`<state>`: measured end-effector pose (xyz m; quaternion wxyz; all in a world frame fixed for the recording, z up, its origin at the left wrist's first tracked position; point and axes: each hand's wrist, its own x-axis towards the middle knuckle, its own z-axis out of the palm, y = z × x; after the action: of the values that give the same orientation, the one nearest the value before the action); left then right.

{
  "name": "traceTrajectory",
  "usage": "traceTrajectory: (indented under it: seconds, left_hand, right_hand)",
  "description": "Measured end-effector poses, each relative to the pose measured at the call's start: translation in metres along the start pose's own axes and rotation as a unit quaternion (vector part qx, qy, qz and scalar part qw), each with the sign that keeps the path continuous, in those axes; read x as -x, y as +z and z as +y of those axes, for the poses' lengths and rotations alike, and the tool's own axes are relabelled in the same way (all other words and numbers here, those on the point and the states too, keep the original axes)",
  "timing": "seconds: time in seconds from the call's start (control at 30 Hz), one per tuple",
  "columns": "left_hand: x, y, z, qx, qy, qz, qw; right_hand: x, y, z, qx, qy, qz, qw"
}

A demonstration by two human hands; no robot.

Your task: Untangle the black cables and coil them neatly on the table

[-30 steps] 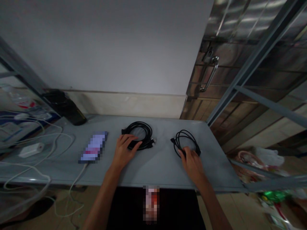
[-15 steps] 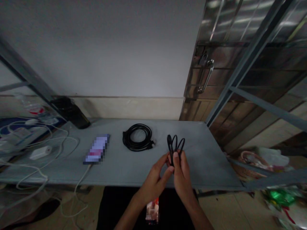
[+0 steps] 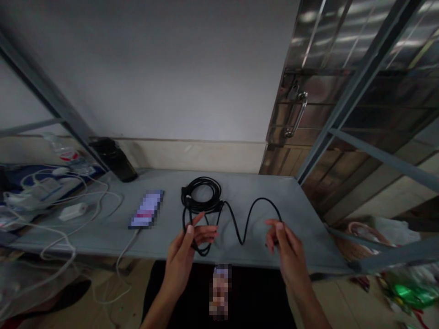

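A thin black cable (image 3: 243,237) stretches in a wavy line between my two hands over the grey table. My left hand (image 3: 187,242) pinches some loops of it between thumb and index finger, with the other fingers extended. The far end of the cable is gripped by my right hand (image 3: 286,237), whose thumb presses on the index finger; that end itself is hidden. Behind my left hand lies a second, thicker coil of black cable (image 3: 202,180) with its plugs at the sides, and the held loops partly overlap it.
A phone (image 3: 147,209) with a white cord lies left on the grey table (image 3: 240,183). Farther left are a white adapter (image 3: 73,211), tangled white cords, a dark bottle (image 3: 118,162) and a clear plastic bottle (image 3: 70,153). Metal posts (image 3: 329,128) frame the table.
My hands have moved apart, left hand to the left and right hand to the right. The bundled black cable is now partly unwound and drawn out between them.
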<state>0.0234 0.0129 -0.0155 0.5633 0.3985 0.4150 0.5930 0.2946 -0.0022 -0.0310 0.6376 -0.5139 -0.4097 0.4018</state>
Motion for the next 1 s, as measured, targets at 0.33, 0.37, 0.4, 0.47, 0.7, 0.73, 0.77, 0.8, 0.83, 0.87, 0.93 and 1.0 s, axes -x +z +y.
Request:
traceTrajectory:
  seconds: [0.33, 0.37, 0.4, 0.47, 0.7, 0.73, 0.77, 0.8, 0.83, 0.87, 0.93, 1.0]
  left_hand:
    - [-0.002, -0.067, 0.036, 0.006, 0.057, 0.121, 0.991]
    - [-0.002, -0.071, 0.036, 0.000, 0.068, 0.122, 0.990]
    - [-0.001, -0.074, 0.036, -0.010, 0.076, 0.120, 0.990]
    - [0.001, -0.080, 0.036, -0.062, 0.075, 0.111, 0.989]
    - [0.003, -0.091, 0.046, -0.277, 0.054, 0.048, 0.958]
    - [0.002, -0.093, 0.046, -0.289, 0.060, 0.047, 0.954]
    - [0.001, -0.094, 0.046, -0.295, 0.063, 0.052, 0.952]
    - [0.000, -0.096, 0.045, -0.292, 0.064, 0.063, 0.952]
    - [-0.002, -0.098, 0.045, -0.280, 0.063, 0.078, 0.955]
    - [-0.003, -0.100, 0.044, -0.262, 0.062, 0.094, 0.959]
    - [-0.004, -0.105, 0.046, -0.222, 0.067, 0.118, 0.966]
    - [-0.005, -0.108, 0.051, -0.188, 0.082, 0.134, 0.969]
  right_hand:
    - [-0.002, -0.075, -0.010, -0.146, -0.039, 0.155, 0.976]
    - [-0.002, -0.079, -0.012, -0.146, -0.044, 0.160, 0.975]
    - [-0.002, -0.083, -0.014, -0.146, -0.047, 0.166, 0.974]
    - [-0.001, -0.088, -0.017, -0.147, -0.043, 0.176, 0.972]
    - [0.005, -0.101, -0.020, -0.128, -0.063, 0.188, 0.972]
    - [0.006, -0.102, -0.020, -0.120, -0.068, 0.185, 0.973]
    - [0.006, -0.104, -0.019, -0.115, -0.073, 0.183, 0.974]
    - [0.007, -0.105, -0.019, -0.112, -0.077, 0.183, 0.974]
    - [0.008, -0.106, -0.020, -0.112, -0.078, 0.186, 0.973]
    - [0.009, -0.107, -0.021, -0.114, -0.078, 0.190, 0.972]
    - [0.010, -0.112, -0.023, -0.118, -0.079, 0.203, 0.969]
    - [0.011, -0.119, -0.025, -0.118, -0.083, 0.215, 0.966]
